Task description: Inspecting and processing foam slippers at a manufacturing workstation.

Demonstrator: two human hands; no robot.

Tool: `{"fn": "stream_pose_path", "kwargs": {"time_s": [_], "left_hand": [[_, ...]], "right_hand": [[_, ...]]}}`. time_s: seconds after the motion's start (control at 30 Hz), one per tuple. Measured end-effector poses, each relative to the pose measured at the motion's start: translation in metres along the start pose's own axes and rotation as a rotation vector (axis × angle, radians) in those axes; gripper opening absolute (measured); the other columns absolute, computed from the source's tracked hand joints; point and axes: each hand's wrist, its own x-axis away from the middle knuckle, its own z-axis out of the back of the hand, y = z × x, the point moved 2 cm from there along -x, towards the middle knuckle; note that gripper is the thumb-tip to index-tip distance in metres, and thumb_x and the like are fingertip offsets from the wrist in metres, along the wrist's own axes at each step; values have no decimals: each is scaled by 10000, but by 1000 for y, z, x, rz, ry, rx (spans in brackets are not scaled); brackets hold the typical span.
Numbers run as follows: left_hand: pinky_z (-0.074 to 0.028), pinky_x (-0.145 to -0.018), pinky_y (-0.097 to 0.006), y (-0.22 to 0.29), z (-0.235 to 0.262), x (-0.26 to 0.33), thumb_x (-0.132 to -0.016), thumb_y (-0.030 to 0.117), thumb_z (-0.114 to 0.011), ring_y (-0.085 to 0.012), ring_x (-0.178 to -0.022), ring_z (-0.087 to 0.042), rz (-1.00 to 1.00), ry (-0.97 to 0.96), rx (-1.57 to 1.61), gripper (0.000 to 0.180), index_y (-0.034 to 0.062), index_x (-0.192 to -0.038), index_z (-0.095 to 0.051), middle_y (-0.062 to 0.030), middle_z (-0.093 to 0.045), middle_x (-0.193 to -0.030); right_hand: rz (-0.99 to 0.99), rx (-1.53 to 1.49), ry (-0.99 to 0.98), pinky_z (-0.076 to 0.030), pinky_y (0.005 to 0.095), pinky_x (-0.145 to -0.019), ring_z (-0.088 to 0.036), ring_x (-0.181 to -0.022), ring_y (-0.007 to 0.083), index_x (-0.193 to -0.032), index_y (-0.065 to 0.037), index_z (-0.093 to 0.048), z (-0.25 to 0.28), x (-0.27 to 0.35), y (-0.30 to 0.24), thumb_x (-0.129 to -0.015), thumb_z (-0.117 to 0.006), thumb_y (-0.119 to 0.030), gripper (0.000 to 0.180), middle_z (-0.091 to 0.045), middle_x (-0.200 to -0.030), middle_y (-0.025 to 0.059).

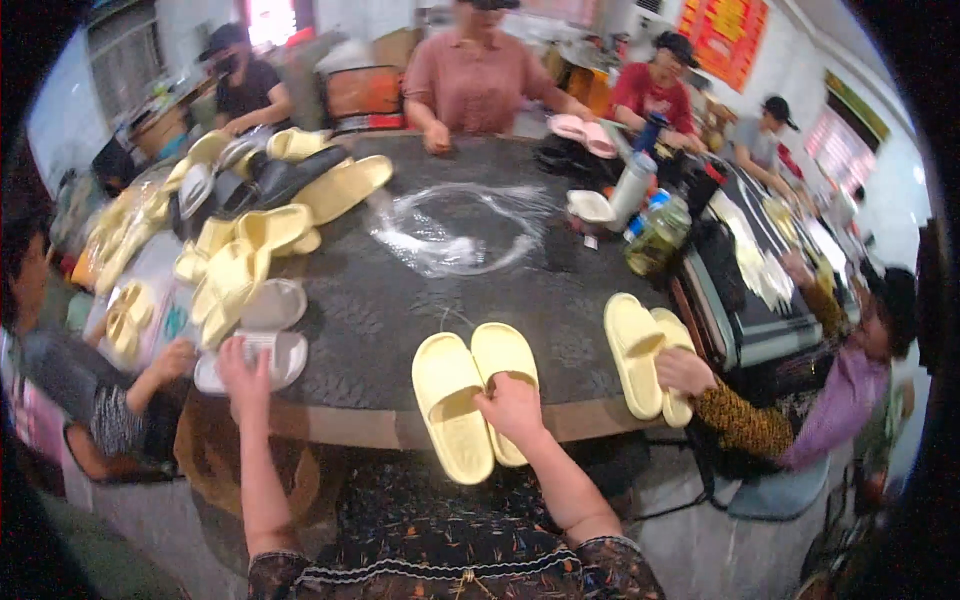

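A pair of pale yellow slippers is at the table's front edge, soles down and side by side, heels jutting past the edge. My right hand is closed on the pair, its fingers tucked into the right slipper's foot opening and the thumb toward the left one. Off to the left, my left hand lies over a pair of white-grey slippers, fingers apart and slightly blurred. Whether its fingertips grip the slipper cannot be made out.
Yellow and dark slippers are heaped at the left. Clear plastic film lies mid-table. Bottles and a jar stand at the right, near a co-worker's hand on another yellow pair. Several other people surround the table.
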Motion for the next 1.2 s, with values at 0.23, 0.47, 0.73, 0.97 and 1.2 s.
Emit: {"fn": "stream_pose_path", "kwargs": {"time_s": [0.23,0.47,0.73,0.97,1.2], "left_hand": [[-419,-926,-398,-62,-40,-60,-841,344,-693,-319,-1050,-558,188,-250,320,588,-57,-1233,-516,-225,-578,-1180],[-472,-799,-314,-27,-43,-50,-826,310,-706,-178,-934,-594,296,-474,279,516,-46,-1173,-568,-197,-631,-1087],[-494,-702,-306,95,-41,7,-844,316,-686,-175,-814,-590,319,-780,740,460,1,-1153,-555,-97,-603,-965],[-443,-949,-379,144,-18,8,-745,252,-753,-277,-1101,-527,-257,-845,593,681,36,-1322,-463,-152,-518,-1212],[-300,-1086,-466,138,-29,15,-585,386,-816,-402,-1307,-329,-519,-808,210,758,73,-1234,-581,-233,-382,-1406]], "right_hand": [[-28,51,11,-513,443,-707,-651,-733,341,-876,-22,-629,46,19,37,-778,-647,-346,339,-662,-761,171],[-134,145,73,-517,427,-705,-657,-733,326,-872,-22,-644,77,30,67,-759,-658,-332,330,-667,-755,155],[-197,212,98,-518,412,-723,-662,-780,311,-891,-38,-653,97,16,72,-754,-669,-326,319,-679,-804,140],[-298,295,125,-518,431,-800,-663,-859,327,-984,-39,-658,132,-8,112,-781,-661,-307,337,-685,-912,163],[-507,379,384,-510,443,-817,-660,-866,354,-1168,3,-559,168,-50,184,-777,-696,-323,527,-677,-886,201]]}}
